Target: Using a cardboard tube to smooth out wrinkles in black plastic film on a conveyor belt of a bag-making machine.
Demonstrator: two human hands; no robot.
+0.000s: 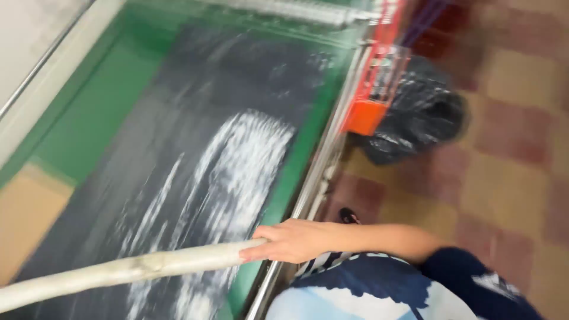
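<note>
— Which hand is at work here?

— The right hand [290,240], reaching in from the near right across the metal edge [308,195] of the bench [89,118]. Its fingers [256,253] are clenched around the end of a long pale stick [130,269].

— And where does that stick lie?

— It runs from the hand leftward and slightly nearer, leaving the picture at the near left corner. It hangs over a dark sheet [195,106] that covers most of the green bench top. I cannot tell whether the stick touches the sheet; the picture is blurred by motion.

— What is on the sheet?

— White streaks [243,160], like powder or foam, curving from the middle toward the near side, right under the stick.

— The other hand?

— The left one is out of view.

— Anything else around?

— A tan patch [26,213] at the near left of the bench. At the far right edge, an orange-red crate-like thing [376,89] hangs beside the bench, with a black plastic bag [424,112] just right of it on the checkered floor [510,166]. A dark shoe tip [349,214] shows on the floor just beyond the forearm. The person's blue and white patterned garment [379,290] fills the near right.
</note>
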